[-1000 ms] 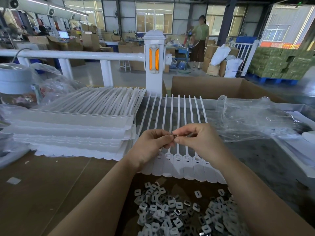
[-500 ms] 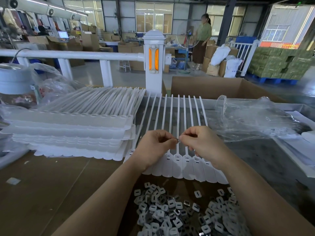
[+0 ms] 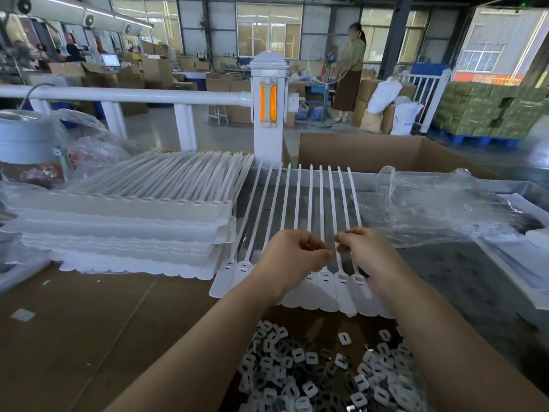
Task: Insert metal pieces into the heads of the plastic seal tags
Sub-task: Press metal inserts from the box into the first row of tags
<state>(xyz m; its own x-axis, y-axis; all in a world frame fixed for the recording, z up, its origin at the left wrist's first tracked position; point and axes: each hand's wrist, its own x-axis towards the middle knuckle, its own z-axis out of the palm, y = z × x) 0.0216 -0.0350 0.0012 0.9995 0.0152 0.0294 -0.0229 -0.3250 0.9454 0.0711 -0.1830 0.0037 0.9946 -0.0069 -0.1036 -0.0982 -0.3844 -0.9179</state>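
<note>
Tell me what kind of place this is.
Most likely a factory packing floor: stacked sheets of white plastic seal tags on the bench, a heap of small metal insert pieces, and brown cardboard cartons piled beyond the white railing.

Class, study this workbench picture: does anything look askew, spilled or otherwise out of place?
The strip of seal tags under the hands fans out: its leftmost straps lean left toward the stacked tag sheets, while the right ones lean right. The metal pieces lie in a loose, scattered heap. Nothing looks damaged.
</note>
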